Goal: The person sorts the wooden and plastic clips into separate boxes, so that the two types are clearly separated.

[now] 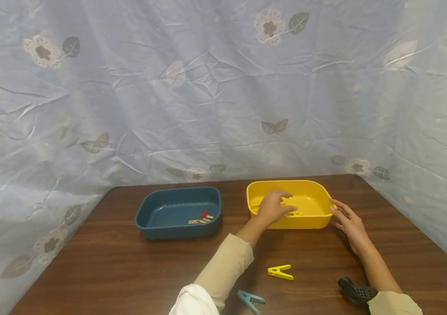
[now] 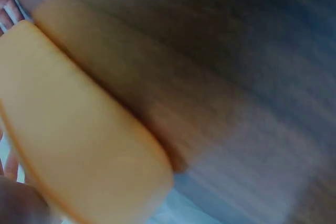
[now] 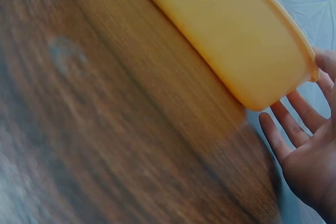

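Note:
In the head view my left hand (image 1: 273, 208) is over the near side of a yellow basin (image 1: 314, 223), its fingers and thumb spread with nothing visible between them. A yellow clothespin (image 1: 296, 214) lies in the basin just below that thumb. My right hand (image 1: 351, 227) is at the basin's right end, thumb near the rim and the other fingers along the outer wall. The right wrist view shows those fingers (image 3: 289, 121) fairly straight and spread by the basin's corner. Mostly the basin's outer wall (image 2: 89, 129) fills the left wrist view, which is blurred.
A blue basin (image 1: 168, 233) stands to the left, holding several small wooden clothespins (image 1: 197, 222) and a red piece (image 1: 205, 215). On the brown table (image 1: 109, 271) nearer me lie a yellow clothespin (image 1: 280, 272) and a light blue one (image 1: 251, 301). A floral curtain (image 1: 207, 109) hangs behind.

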Available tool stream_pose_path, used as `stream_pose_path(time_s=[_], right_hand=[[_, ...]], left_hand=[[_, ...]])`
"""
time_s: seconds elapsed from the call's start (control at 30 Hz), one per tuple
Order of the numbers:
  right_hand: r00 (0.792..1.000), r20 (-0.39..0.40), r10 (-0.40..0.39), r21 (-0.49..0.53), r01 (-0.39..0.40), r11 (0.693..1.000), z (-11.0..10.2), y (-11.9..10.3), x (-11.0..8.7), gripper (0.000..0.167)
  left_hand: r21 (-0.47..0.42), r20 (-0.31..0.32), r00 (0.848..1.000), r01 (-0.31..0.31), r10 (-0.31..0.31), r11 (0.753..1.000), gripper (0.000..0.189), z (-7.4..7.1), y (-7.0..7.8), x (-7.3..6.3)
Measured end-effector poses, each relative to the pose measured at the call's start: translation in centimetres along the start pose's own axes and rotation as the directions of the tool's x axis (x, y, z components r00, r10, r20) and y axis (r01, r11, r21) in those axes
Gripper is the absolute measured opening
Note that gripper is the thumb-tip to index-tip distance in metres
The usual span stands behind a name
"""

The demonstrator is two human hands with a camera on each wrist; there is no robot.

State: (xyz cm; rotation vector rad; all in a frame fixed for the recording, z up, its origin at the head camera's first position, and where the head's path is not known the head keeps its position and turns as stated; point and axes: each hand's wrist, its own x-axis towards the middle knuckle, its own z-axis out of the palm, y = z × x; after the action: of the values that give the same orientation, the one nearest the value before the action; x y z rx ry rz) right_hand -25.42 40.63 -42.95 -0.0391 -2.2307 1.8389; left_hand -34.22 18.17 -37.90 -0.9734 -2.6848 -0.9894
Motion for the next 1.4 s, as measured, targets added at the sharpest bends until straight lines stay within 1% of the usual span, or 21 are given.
stream_pose_path(time_s=[0.13,0.27,0.4,0.47,0.53,0.57,0.63,0.7,0.73,0.8,0.87,0.9,1.0,1.1,1.17,1.27,1.33,1.4], right_hand=[[1.000,-0.005,0.007,0.010,-0.007,1.000,0.1,0.0,-0.1,0.056],[1.000,-0.004,0.003,0.010,-0.003,1.000,0.2,0.0,-0.1,0.056],[1.000,0.000,0.006,0.010,-0.006,1.000,0.3,-0.1,0.0,0.056],[1.000,-0.001,0.008,0.016,-0.008,1.000,0.3,-0.1,0.1,0.056],[1.000,-0.003,0.008,0.018,-0.008,1.000,0.4,-0.2,0.2,0.056],[1.000,-0.002,0.008,0.018,-0.008,1.000,0.3,-0.2,0.2,0.056],[1.000,-0.001,0.007,0.013,-0.007,1.000,0.3,-0.2,0.3,0.056],[1.000,0.001,0.007,0.007,-0.007,1.000,0.3,-0.3,0.3,0.056],[1.000,0.002,0.008,0.009,-0.008,1.000,0.3,-0.3,0.3,0.056],[1.000,0.004,0.011,0.009,-0.011,1.000,0.2,-0.4,0.2,0.056],[1.000,0.002,0.012,0.016,-0.012,1.000,0.2,-0.4,0.2,0.056],[1.000,0.002,0.012,0.019,-0.012,1.000,0.2,-0.4,0.2,0.056],[1.000,-0.003,0.009,0.029,-0.009,1.000,0.2,-0.3,0.3,0.055],[1.000,-0.006,0.010,0.040,-0.009,0.999,0.2,-0.3,0.2,0.055],[1.000,-0.006,0.009,0.037,-0.009,0.999,0.2,-0.3,0.2,0.055],[1.000,-0.008,0.006,0.037,-0.006,0.999,0.1,-0.3,0.1,0.055],[1.000,-0.008,0.003,0.034,-0.003,0.999,0.1,-0.2,0.1,0.055],[1.000,-0.004,0.003,0.034,-0.003,0.999,0.2,-0.2,0.1,0.055]], left_hand=[[-0.016,0.014,0.995,-0.101,0.101,0.995,0.038,-1.0,0.3,-0.6],[-0.030,0.050,0.978,-0.201,0.202,0.979,0.037,-2.6,0.8,-1.6],[-0.093,0.073,0.952,-0.289,0.297,0.953,0.034,-4.2,0.9,-3.4],[-0.144,0.076,0.943,-0.311,0.323,0.940,0.032,-4.8,0.8,-4.6],[-0.217,0.078,0.945,-0.296,0.319,0.930,0.030,-5.0,0.5,-6.0],[-0.262,0.085,0.949,-0.272,0.303,0.926,0.030,-5.1,0.4,-6.7],[-0.354,0.112,0.963,-0.193,0.246,0.915,0.028,-5.1,0.2,-8.2],[-0.436,0.156,0.973,-0.090,0.173,0.896,0.027,-5.0,-0.1,-9.6],[-0.468,0.179,0.973,-0.044,0.143,0.883,0.026,-4.9,-0.2,-10.3],[-0.511,0.227,0.970,0.040,0.089,0.859,0.025,-4.8,-0.6,-11.3],[-0.532,0.258,0.964,0.091,0.059,0.842,0.025,-4.7,-0.8,-12.0],[-0.538,0.267,0.962,0.104,0.052,0.837,0.025,-4.7,-0.9,-12.2],[-0.530,0.273,0.961,0.108,0.048,0.841,0.024,-4.6,-1.4,-12.4],[-0.489,0.280,0.959,0.095,0.053,0.867,0.023,-4.5,-1.9,-12.4],[-0.450,0.293,0.953,0.069,0.074,0.890,0.024,-4.2,-2.3,-12.2],[-0.393,0.329,0.937,0.023,0.117,0.919,0.026,-3.9,-2.8,-12.1],[-0.363,0.367,0.919,0.001,0.142,0.932,0.028,-3.7,-3.1,-12.0],[-0.325,0.413,0.897,-0.016,0.157,0.946,0.031,-3.6,-3.3,-12.1]])
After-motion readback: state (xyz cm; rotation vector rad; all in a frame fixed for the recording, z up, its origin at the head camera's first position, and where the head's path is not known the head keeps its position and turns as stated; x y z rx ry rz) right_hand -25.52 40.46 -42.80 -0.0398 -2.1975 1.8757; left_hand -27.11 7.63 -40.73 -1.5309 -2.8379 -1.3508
